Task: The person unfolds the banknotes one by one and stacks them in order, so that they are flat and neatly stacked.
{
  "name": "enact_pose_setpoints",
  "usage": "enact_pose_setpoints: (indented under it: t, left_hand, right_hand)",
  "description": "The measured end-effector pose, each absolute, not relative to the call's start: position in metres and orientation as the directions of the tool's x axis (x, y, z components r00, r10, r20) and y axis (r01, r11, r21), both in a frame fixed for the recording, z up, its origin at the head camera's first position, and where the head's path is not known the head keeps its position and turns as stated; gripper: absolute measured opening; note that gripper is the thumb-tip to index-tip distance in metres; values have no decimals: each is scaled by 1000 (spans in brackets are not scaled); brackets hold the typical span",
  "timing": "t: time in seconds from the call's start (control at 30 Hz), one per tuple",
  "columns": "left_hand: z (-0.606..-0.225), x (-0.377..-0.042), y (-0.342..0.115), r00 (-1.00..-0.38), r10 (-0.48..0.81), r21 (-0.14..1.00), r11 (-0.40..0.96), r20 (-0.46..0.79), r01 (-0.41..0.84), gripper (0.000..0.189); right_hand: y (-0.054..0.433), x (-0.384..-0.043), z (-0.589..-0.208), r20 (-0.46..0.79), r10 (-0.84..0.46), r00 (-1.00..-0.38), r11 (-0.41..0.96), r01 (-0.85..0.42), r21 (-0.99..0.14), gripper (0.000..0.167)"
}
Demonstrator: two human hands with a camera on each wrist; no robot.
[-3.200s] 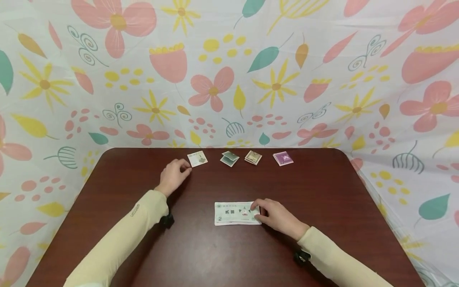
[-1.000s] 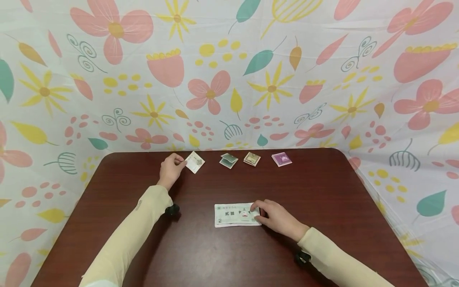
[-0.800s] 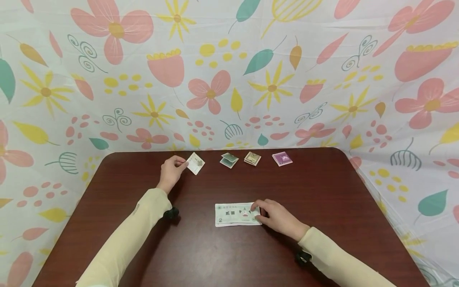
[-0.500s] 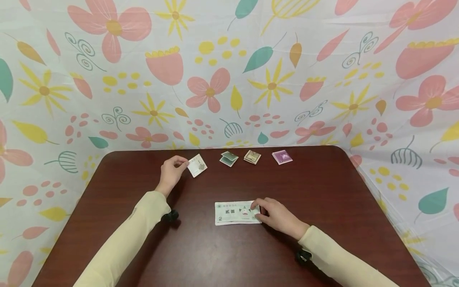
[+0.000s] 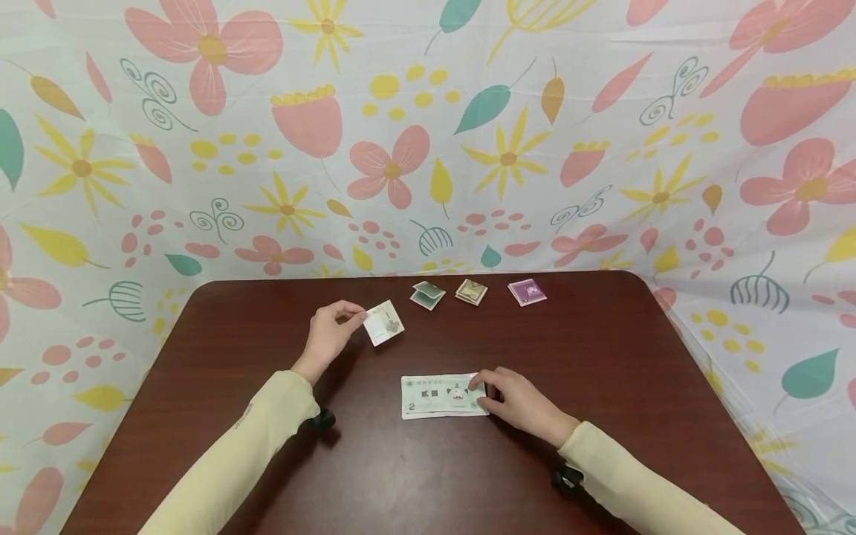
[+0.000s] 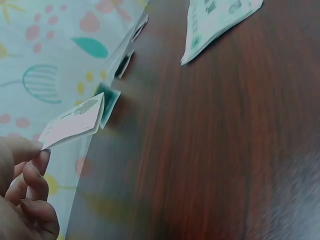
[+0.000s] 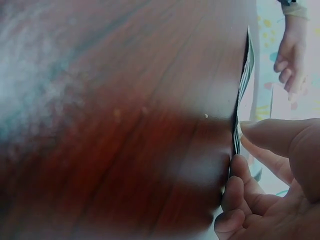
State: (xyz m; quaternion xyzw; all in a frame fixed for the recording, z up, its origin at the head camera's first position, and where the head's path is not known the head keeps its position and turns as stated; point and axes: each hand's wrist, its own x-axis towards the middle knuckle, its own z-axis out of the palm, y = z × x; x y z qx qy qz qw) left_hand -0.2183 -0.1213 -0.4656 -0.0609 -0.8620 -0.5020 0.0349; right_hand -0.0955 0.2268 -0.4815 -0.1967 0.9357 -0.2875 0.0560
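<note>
My left hand (image 5: 328,338) pinches one corner of a folded, pale banknote (image 5: 384,325) between thumb and fingertips. In the left wrist view the folded banknote (image 6: 75,121) appears held up off the table, its two layers showing at the edge. My right hand (image 5: 527,405) holds the right end of a small stack of pale green banknotes (image 5: 431,400), marked with a 2, lying flat mid-table. From the right wrist, the thumb (image 7: 270,134) touches the edge of that stack (image 7: 244,90); part of the other fingers lies behind it.
Along the far edge lie a folded dark green note (image 5: 427,295), a folded brown note (image 5: 471,292) and a folded purple note (image 5: 527,292). The dark red-brown table (image 5: 414,475) meets a flower-printed cloth (image 5: 428,148) behind it.
My left hand has taken hold of the pale folded banknote from the far left and moved it rightward and a little nearer. My right hand stays on the green stack.
</note>
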Motion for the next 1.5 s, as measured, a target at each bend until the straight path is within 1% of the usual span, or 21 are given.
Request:
enact_pose_setpoints:
  t: [0.2,0.37,0.63,0.73,0.87,1.17,1.3,1.5]
  left_hand:
    - [-464,-208,-110,-984,117,854,490,133,174,11]
    - [-465,-197,-100,-982,153,862,476,114,174,8]
    - [-466,-183,-88,-973,212,882,439,87,174,5]
    - [-465,-178,-84,-969,230,893,413,90,181,5]
    - [-464,-173,-77,-961,258,902,384,99,196,4]
    - [-461,-159,-60,-936,333,898,368,115,241,4]
    - [-460,-154,-54,-924,367,903,349,113,249,4]
    - [-459,-148,-47,-915,393,898,366,89,244,5]
  right_hand:
    - [229,-95,-483,14,-397,-918,748,-333,-574,22]
    - [229,-94,-482,8,-403,-915,743,-332,-581,22]
    - [230,-94,-480,32,-437,-899,716,-369,-592,22]
    - [230,-93,-480,36,-426,-904,723,-364,-587,21]
    - [230,-94,-479,78,-405,-911,724,-372,-581,20]
    - [225,-101,-470,165,-380,-910,690,-397,-605,14]
    - [221,-103,-464,172,-365,-915,675,-387,-628,14]
    - [214,-106,-457,163,-326,-931,660,-348,-666,18]
